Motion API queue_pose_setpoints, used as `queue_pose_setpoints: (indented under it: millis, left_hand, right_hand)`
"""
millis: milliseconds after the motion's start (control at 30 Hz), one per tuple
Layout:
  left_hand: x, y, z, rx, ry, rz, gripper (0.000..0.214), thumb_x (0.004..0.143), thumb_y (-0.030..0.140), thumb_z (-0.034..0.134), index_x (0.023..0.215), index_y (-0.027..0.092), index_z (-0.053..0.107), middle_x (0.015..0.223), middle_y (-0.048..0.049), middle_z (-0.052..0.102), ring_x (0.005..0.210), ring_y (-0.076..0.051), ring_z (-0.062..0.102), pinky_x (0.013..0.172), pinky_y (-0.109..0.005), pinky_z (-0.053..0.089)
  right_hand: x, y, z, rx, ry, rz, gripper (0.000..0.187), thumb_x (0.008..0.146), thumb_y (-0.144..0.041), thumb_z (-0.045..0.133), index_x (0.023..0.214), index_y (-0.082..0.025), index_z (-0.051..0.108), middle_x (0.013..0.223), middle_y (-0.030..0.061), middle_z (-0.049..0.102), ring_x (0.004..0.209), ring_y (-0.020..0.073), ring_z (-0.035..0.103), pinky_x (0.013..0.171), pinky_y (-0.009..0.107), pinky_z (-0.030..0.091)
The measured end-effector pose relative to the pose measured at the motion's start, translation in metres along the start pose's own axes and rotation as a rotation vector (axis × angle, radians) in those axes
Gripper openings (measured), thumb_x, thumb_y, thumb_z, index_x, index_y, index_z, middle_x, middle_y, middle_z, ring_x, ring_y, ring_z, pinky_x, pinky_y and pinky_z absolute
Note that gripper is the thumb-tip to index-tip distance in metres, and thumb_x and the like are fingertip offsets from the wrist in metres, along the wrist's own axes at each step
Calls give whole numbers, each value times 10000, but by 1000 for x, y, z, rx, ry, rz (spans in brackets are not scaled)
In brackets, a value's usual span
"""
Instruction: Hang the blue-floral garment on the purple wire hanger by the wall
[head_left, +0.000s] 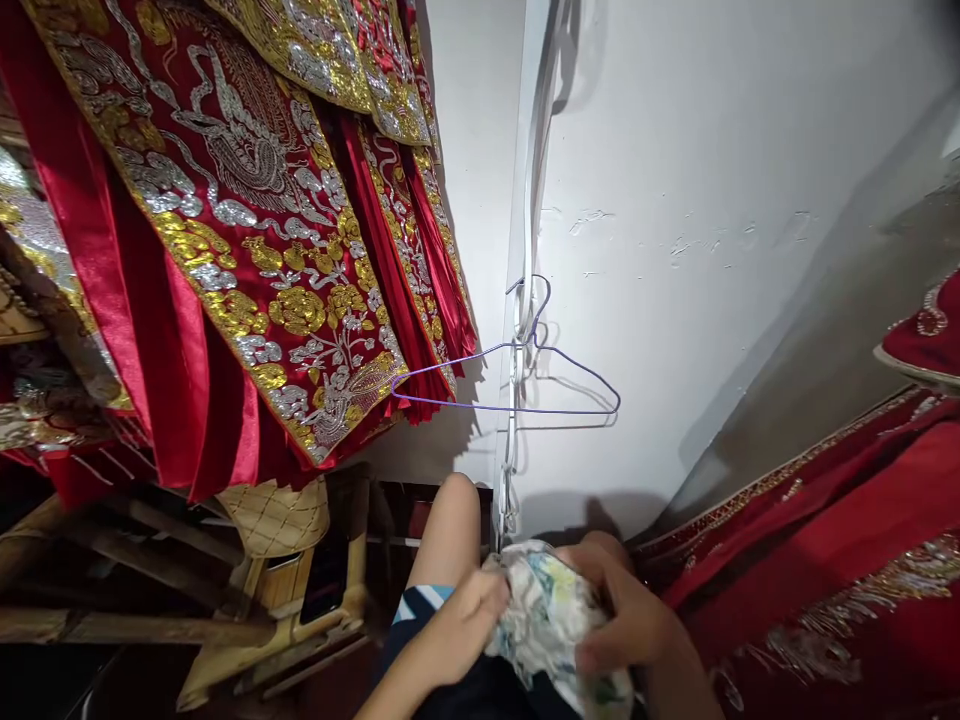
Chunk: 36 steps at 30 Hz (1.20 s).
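Observation:
My left hand (459, 622) and my right hand (626, 610) both grip a crumpled white cloth with a pale blue and green print (551, 620), held over my lap at the bottom centre. The fingers of each hand are curled into the fabric. My bare knee (452, 525) rises just behind the left hand. A thin purple wire hanger (525, 385) hangs empty on the white wall (712, 230) above the cloth.
Red garments with gold and silver embroidery (247, 220) hang at the upper left. More red embroidered fabric (832, 560) lies at the right. A woven bamboo stool (277, 560) stands at the lower left, with a white cable strip (517, 350) running down the wall corner.

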<state>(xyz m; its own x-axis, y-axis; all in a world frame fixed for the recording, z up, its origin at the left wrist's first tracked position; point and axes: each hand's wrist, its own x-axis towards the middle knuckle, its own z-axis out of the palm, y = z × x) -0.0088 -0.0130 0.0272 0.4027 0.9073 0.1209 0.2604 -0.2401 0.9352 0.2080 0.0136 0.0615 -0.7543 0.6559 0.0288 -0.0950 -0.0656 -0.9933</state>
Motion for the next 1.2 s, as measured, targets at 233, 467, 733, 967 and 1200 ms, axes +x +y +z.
queue_pose_setpoints:
  millis: [233, 467, 733, 967, 1200]
  left_hand:
    - [-8, -22, -47, 473, -72, -70, 536, 1018, 500, 382, 580, 192, 396, 570, 6, 425, 566, -151, 394, 586, -288, 270]
    - [34, 28, -128, 1015, 148, 47, 326, 995, 321, 417, 853, 190, 680, 893, -95, 724, 877, -255, 650, 1034, -469, 383]
    - [81, 38, -163, 1159, 241, -92, 178, 910, 247, 494, 931, 158, 646, 1076, -168, 698, 1046, -312, 653, 889, -404, 501]
    - [89, 47, -155, 880, 366, 219, 121, 881, 262, 484, 839, 186, 568, 1194, -160, 655, 1154, -313, 606, 989, -447, 476]
    - [116, 73, -126, 589, 468, 461, 197, 944, 204, 438, 1072, 181, 585, 1108, -90, 671, 1039, -224, 633, 937, -362, 486]
  right_hand:
    - [-14, -53, -72, -626, 583, -82, 131, 756, -222, 614, 792, -182, 733, 799, 42, 717, 765, 227, 663, 657, 276, 501]
    - [64, -46, -128, -721, 735, -327, 511, 749, -209, 563, 1250, -224, 666, 1268, 97, 684, 1195, 264, 605, 1055, 386, 422]
    - [93, -28, -135, -689, 993, -261, 90, 700, -253, 513, 650, -194, 560, 581, -34, 511, 593, 143, 439, 556, 254, 313]
    - [54, -42, -134, -761, 1124, -278, 73, 616, -246, 499, 560, -213, 466, 524, -47, 407, 558, 128, 383, 539, 260, 271]
    - [44, -42, -121, -747, 1078, -281, 202, 681, -347, 580, 570, -209, 482, 545, -26, 440, 595, 146, 423, 557, 266, 315]
